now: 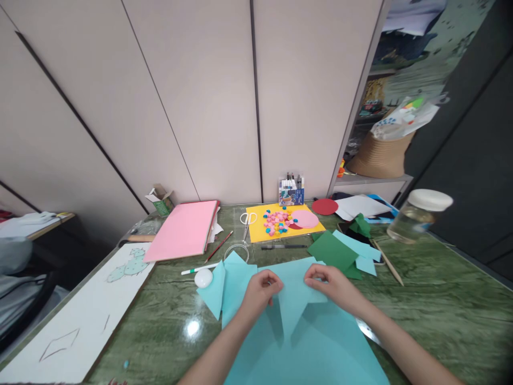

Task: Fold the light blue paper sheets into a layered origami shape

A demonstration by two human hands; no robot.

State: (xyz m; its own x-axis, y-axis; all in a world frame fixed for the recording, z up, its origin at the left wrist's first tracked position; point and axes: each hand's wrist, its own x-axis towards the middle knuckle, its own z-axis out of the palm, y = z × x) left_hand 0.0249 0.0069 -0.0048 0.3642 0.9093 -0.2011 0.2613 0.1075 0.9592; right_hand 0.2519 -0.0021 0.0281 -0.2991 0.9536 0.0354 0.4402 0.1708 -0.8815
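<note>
A folded piece of turquoise paper (294, 299) with a long downward point is held up between my two hands. My left hand (260, 293) pinches its left edge, fingers closed. On the other side my right hand (329, 284) grips the upper right part between thumb and fingers. Beneath them lies a large turquoise sheet (308, 358), partly covered by my forearms. Just left of my left hand sits another folded turquoise paper shape (236, 278), with a round white object (203, 277) resting on its left corner.
A yellow sheet (256, 231) at the back carries several small coloured balls (276, 220); white scissors (248, 219) lie beside it. Pink paper (184, 230) and a cactus drawing (92, 315) are at left. Green paper (334, 252), a wooden stick (389, 263) and a lidded jar (417, 216) are at right.
</note>
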